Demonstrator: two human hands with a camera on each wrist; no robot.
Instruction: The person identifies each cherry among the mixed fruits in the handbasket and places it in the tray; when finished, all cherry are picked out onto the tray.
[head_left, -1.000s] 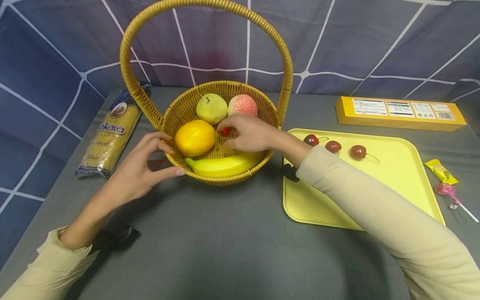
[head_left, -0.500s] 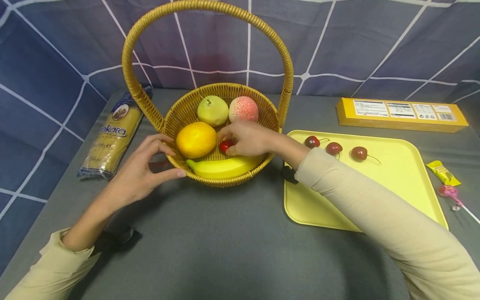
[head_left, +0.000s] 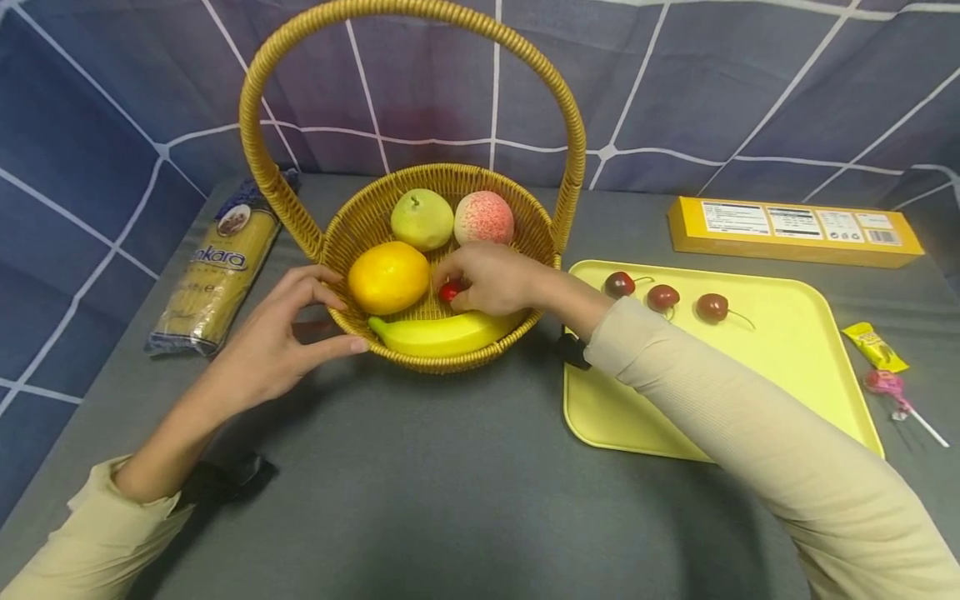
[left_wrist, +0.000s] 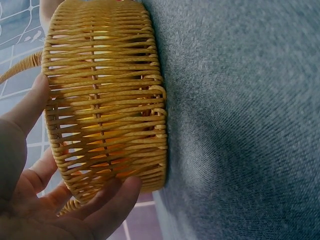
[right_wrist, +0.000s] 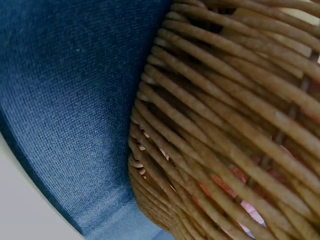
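Observation:
A wicker basket (head_left: 442, 364) with a tall hooped handle holds a green pear-like fruit (head_left: 422, 220), a pink speckled peach (head_left: 483, 218), a yellow-orange lemon-shaped fruit (head_left: 388, 277) and a banana (head_left: 442, 335). My left hand (head_left: 281, 342) holds the basket's left side, thumb at the front rim and fingers spread along the outer wall, as the left wrist view also shows. Inside the basket, my right hand (head_left: 495, 279) pinches a red cherry (head_left: 450, 290) between fingers and thumb, low beside the lemon-shaped fruit. Basket weave fills most of the right wrist view, and that hand is hidden there.
Right of the basket, a yellow tray (head_left: 780, 367) bears three dark cherries (head_left: 663, 298); my right forearm crosses over it. A long orange box (head_left: 795, 233) lies behind. A yellow candy wrapper (head_left: 876, 347) and pink lollipop (head_left: 887, 385) lie far right, a pasta pack (head_left: 217, 283) left.
My right hand has lowered slightly toward the front inside the basket, with the red cherry now between its fingers and thumb. The left hand stays at the basket's side.

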